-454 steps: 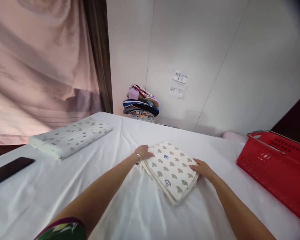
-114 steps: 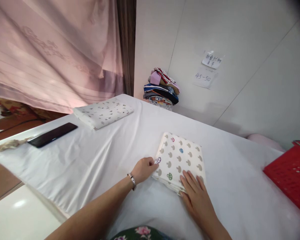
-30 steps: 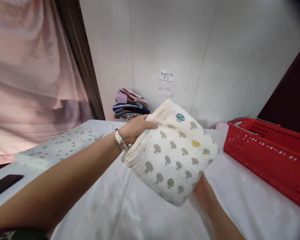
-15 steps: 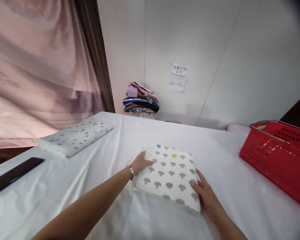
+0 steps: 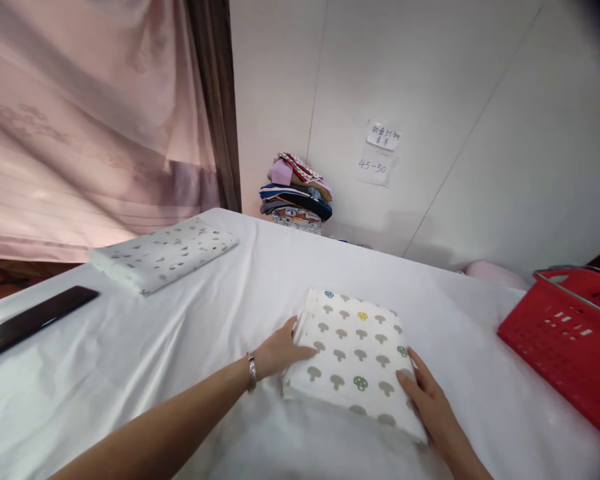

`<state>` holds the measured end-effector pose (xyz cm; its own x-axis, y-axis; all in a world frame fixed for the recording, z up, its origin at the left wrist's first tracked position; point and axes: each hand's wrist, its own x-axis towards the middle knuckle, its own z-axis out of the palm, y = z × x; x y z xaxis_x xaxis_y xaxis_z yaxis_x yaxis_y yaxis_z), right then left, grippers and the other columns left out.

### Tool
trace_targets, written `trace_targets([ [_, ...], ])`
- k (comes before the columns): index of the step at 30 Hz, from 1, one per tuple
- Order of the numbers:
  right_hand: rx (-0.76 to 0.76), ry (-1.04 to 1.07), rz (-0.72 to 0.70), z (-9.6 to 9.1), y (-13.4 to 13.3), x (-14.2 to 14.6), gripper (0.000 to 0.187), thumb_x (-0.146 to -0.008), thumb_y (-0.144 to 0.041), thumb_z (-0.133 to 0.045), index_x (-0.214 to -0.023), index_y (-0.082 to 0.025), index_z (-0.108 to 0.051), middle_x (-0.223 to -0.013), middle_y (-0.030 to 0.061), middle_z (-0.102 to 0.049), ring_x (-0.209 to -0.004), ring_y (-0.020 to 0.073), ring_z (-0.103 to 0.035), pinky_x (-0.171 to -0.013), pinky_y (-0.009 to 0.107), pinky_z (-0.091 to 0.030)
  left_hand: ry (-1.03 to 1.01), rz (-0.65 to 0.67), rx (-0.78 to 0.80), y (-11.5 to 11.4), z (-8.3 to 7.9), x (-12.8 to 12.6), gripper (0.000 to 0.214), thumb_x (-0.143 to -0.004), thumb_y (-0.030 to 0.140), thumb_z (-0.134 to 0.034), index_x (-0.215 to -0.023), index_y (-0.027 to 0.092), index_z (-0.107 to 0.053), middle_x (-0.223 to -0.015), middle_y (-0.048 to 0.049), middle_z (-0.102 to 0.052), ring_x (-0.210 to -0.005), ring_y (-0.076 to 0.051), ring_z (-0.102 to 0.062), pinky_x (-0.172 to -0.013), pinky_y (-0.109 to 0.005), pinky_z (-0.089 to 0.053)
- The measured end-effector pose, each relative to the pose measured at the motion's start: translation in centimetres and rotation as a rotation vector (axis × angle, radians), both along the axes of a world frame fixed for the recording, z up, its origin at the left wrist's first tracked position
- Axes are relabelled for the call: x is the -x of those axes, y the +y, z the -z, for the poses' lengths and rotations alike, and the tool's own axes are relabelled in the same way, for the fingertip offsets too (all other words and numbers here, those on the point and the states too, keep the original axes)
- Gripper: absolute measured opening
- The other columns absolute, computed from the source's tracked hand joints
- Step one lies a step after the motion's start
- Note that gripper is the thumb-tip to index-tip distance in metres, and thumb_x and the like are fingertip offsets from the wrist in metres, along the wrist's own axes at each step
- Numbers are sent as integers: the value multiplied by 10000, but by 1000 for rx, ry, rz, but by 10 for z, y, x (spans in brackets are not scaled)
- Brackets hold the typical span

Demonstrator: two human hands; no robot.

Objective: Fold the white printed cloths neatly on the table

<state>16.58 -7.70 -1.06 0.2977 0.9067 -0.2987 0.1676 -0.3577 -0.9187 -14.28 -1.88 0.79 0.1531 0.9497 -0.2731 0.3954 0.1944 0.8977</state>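
Note:
A folded white cloth (image 5: 350, 360) printed with grey mushrooms, and a few in blue, yellow and green, lies on the white-covered table. My left hand (image 5: 283, 350), with a silver bracelet at the wrist, grips its left edge; the thumb rests on top and the other fingers are mostly hidden at the side. On the opposite edge, my right hand (image 5: 430, 397) has its thumb on the top layer and its fingers along the side. Farther left lies another folded white cloth (image 5: 167, 253) with small grey marks.
A dark, flat, phone-like object (image 5: 35, 323) lies at the table's left. On the right stands a red perforated basket (image 5: 565, 347). Beyond the far edge rises a stack of folded fabrics (image 5: 297, 193), against a wall with handwritten paper signs (image 5: 380, 150). A pink curtain (image 5: 90, 120) hangs at left.
The view has turned and tilted slightly. My left hand has slid a little nearer along the mushroom cloth's left edge. The right hand keeps its place on the right edge.

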Motion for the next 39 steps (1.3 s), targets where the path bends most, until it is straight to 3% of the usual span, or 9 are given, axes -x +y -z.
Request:
trace_targets([
  [4, -26, -180, -10, -2, 0, 2, 706, -662, -506, -636, -1309, -325, -418, -1367, -26, -420, -1260, 240, -367, -1028, 350, -319, -95, 49, 100, -29, -3, 5, 852, -649, 334, -663, -1365, 216, -216, -1105, -104, -597, -885, -216, -616, -645, -264, -503],
  [8, -33, -350, -108, 0, 2, -7, 663, -685, -492, -608, -1297, -292, -446, -1336, 4, -456, -1235, 259, -394, -1021, 387, -319, -170, 70, 193, -43, -1, 9, 766, -704, 349, -588, -1350, 198, -205, -1070, -104, -589, -780, -192, -615, -487, -223, -460],
  [12, -199, -517, -196, -6, 12, -9, 509, -675, -424, -621, -1163, -287, -577, -1378, -3, -397, -1274, 270, -326, -1008, 405, -330, 178, -58, -117, -35, -4, 10, 521, -724, 431, -563, -1183, 207, -458, -1034, -53, -581, -721, -153, -571, -620, -276, -452],
  [15, -329, -456, -296, -23, 31, 15, 402, -712, -372, -589, -1105, -291, -616, -1308, -11, -477, -1234, 251, -380, -998, 396, -339, 326, -90, -298, -22, -8, 3, 287, -760, 427, -518, -939, 208, -565, -957, -24, -580, -706, -144, -549, -660, -288, -423],
  [18, -440, -496, -575, -43, 59, 58, 307, -801, -318, -479, -1064, -289, -636, -1171, 3, -577, -1097, 218, -495, -914, 363, -395, 412, -77, -330, -13, -6, -9, 216, -745, 399, -548, -817, 196, -561, -892, -17, -568, -715, -148, -549, -646, -277, -399],
  [22, -527, -735, -894, -57, 106, 116, 348, -862, -211, -353, -1088, -250, -615, -990, 28, -628, -892, 160, -557, -806, 275, -404, 487, -123, -303, -11, 5, -15, 237, -739, 402, -566, -846, 191, -541, -908, -22, -564, -729, -152, -560, -623, -265, -382],
  [25, -481, -1009, -1030, -55, 137, 143, 368, -825, -136, -377, -1108, -215, -599, -1048, 50, -600, -952, 160, -537, -809, 246, -373, 459, -130, -314, -15, 10, -13, 245, -742, 407, -570, -868, 199, -539, -918, -20, -566, -764, -154, -568, -619, -249, -375],
  [28, -431, -1168, -1142, -51, 157, 153, 338, -786, -115, -423, -1023, -230, -633, -1016, 45, -604, -976, 177, -525, -763, 240, -362, 432, -126, -311, -16, 11, -12, 214, -745, 396, -566, -830, 201, -545, -890, -12, -562, -741, -148, -563, -608, -247, -368],
  [39, -400, -1274, -1377, -57, 175, 163, 268, -754, -144, -478, -940, -249, -639, -937, 25, -630, -839, 176, -552, -628, 244, -323, 283, -141, -344, -10, 19, -16, 149, -750, 349, -560, -749, 199, -557, -780, 15, -494, -638, -112, -492, -604, -241, -354],
])
